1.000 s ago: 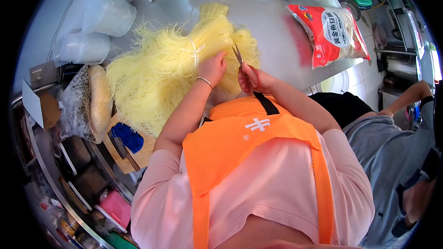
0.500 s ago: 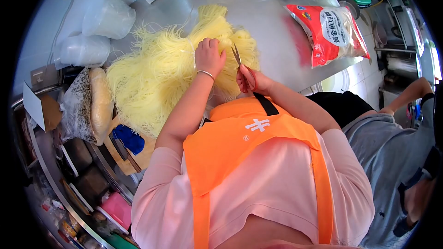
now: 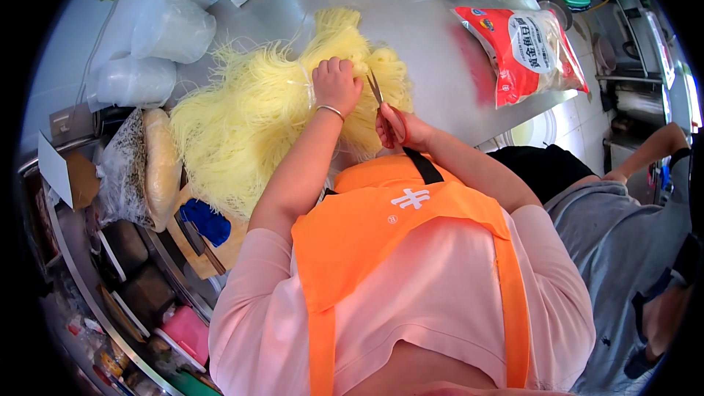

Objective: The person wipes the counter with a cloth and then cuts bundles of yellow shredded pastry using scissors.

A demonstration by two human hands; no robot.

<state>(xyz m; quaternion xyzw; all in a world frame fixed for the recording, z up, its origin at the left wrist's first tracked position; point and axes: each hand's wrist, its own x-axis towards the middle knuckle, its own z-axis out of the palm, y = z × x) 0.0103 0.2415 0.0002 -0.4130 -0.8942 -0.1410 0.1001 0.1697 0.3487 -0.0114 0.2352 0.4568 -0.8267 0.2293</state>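
While the left hand (image 3: 337,84) lies against a loose heap of noodles (image 3: 249,114), the right hand (image 3: 403,126) holds a pair of scissors (image 3: 377,94), all seen from above by the head camera. The noodles are hair-thin, pale yellow and matted, fanning out to a frayed edge on the left and gathering into smoother, folded bunches on the right. They lie on a smooth, dull-shining metal table (image 3: 447,81), directly in front of the person. A narrow white tie (image 3: 309,82) cinches the heap near its middle, just beside the left hand. That hand's fingers are bent and close together; whether they pinch any strands cannot be told. A slim, smooth bracelet (image 3: 330,110) circles its wrist.

The right hand is curled firmly around the scissors' red handles. The slender metal blades point away from the body, over the right-hand bunches; whether they touch the strands is unclear.

The person wears a bright orange apron (image 3: 367,249) over a soft pale pink shirt (image 3: 433,279). To the right on the table sits a plump, glossy red-and-white bag (image 3: 506,59). At the far left stand rounded, translucent plastic tubs (image 3: 174,27). Nearer, two plastic-wrapped parcels lean together, one dark-speckled (image 3: 121,165), one pale and bulging (image 3: 159,165). Beside them, a crumpled blue cloth (image 3: 205,222) rests on a wooden board (image 3: 235,238). At the right edge, another person (image 3: 616,242) wears grey fabric.
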